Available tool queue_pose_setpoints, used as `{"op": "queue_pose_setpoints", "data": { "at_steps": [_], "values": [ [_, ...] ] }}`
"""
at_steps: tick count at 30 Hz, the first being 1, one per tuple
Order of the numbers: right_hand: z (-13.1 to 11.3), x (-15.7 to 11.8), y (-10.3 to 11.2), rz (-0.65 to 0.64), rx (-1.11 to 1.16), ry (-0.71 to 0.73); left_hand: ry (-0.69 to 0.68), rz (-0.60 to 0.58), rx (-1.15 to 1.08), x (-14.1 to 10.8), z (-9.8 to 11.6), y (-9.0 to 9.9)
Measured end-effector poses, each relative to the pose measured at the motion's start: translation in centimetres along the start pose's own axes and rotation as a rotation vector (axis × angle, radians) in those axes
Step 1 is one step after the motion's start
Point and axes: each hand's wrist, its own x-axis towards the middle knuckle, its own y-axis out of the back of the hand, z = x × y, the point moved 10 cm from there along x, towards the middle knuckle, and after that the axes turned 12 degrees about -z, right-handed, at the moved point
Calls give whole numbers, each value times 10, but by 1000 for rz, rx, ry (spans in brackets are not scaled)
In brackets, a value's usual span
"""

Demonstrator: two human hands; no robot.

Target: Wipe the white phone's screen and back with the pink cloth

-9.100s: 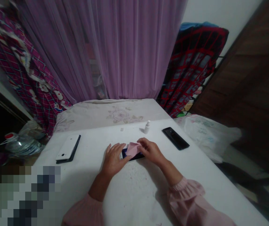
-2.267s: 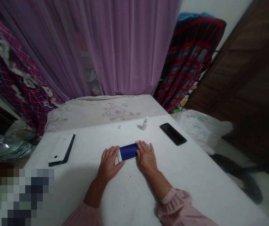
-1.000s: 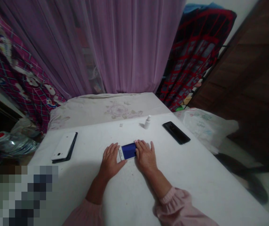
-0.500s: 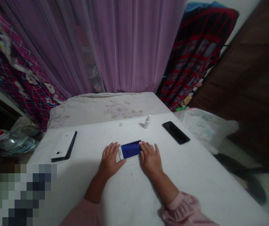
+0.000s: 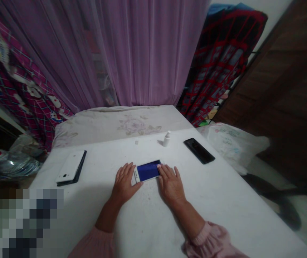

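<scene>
A white smartphone with a dark blue screen lies on the white-covered table, slightly slanted. My left hand is closed round its left end, thumb at the near edge and fingers at the far side. The fingers of my right hand are bent over the right end and hide that part of the phone. A small pale pink spot shows at the right fingertips; I cannot make out whether it is a nail or a separate thing.
A white phone rests on a dark one at the left. Behind the hands stand a small white bottle and a tiny pale square piece. A black phone lies at the right. A large water bottle is beside the table.
The whole view has shifted slightly. Both hands stay at the two ends of the smartphone, with hardly any movement.
</scene>
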Motion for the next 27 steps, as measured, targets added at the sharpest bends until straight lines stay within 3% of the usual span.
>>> {"op": "queue_pose_setpoints", "data": {
  "at_steps": [4,13,20,27],
  "values": [
    [14,2,-1,-2,-30,-36,-2,11,-10,0,0,0],
    [-22,-8,-4,-28,20,105,-6,6,1,0,0,-1],
    [14,-12,3,5,-36,-40,-4,7,7,0,-1,-2],
    [-22,-18,-2,-38,-9,132,2,4,2,1,1,0]
  ]
}}
